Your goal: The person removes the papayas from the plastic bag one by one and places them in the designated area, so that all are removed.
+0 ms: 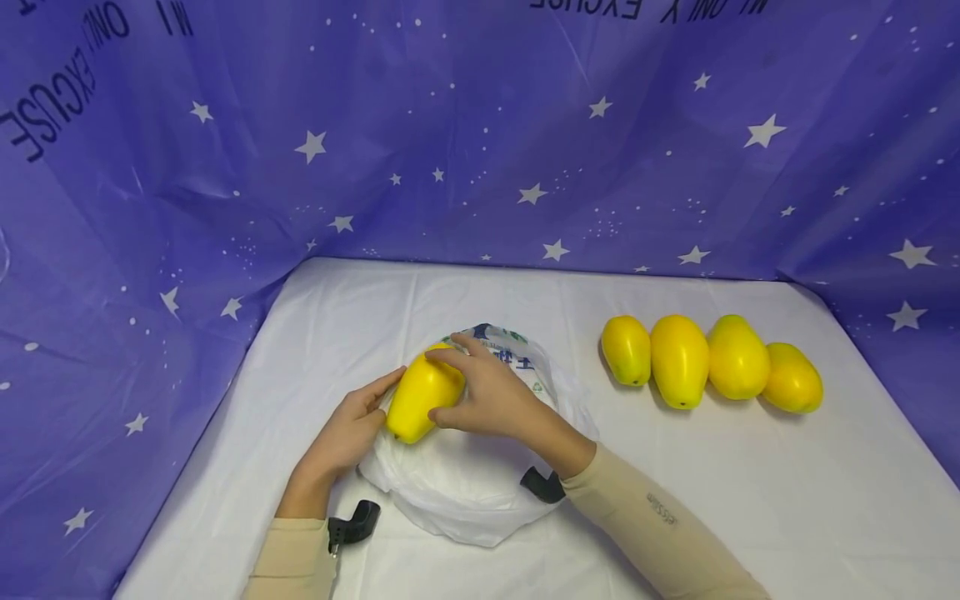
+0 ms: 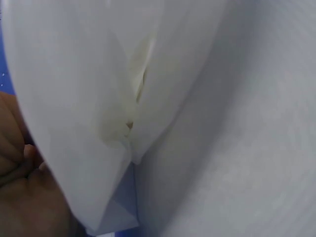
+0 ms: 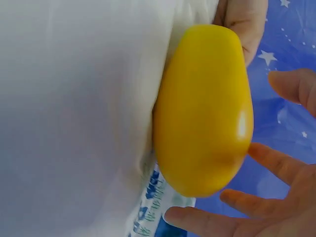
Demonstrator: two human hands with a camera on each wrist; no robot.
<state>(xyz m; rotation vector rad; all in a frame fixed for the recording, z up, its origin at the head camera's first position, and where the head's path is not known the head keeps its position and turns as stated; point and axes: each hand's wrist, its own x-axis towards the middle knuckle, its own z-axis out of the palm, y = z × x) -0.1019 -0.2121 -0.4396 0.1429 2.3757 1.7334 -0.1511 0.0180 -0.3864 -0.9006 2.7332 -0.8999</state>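
Observation:
A yellow papaya (image 1: 424, 395) lies tilted at the left side of a white plastic bag (image 1: 468, 504) with blue and green print. My left hand (image 1: 347, 433) is at the papaya's lower left; in the left wrist view its curled fingers (image 2: 34, 160) hold the bag's edge, partly hidden behind the plastic. From the right, my right hand (image 1: 491, 393) reaches over the papaya. In the right wrist view its fingers are spread and fairly straight, one fingertip at the papaya's side (image 3: 205, 113), the thumb standing apart from it.
Several more yellow papayas (image 1: 679, 360) stand in a row on the right of the white-covered table (image 1: 675, 500). Purple sheeting with stars (image 1: 480, 142) rises behind and at both sides. Black wrist mounts (image 1: 356, 522) sit at both wrists.

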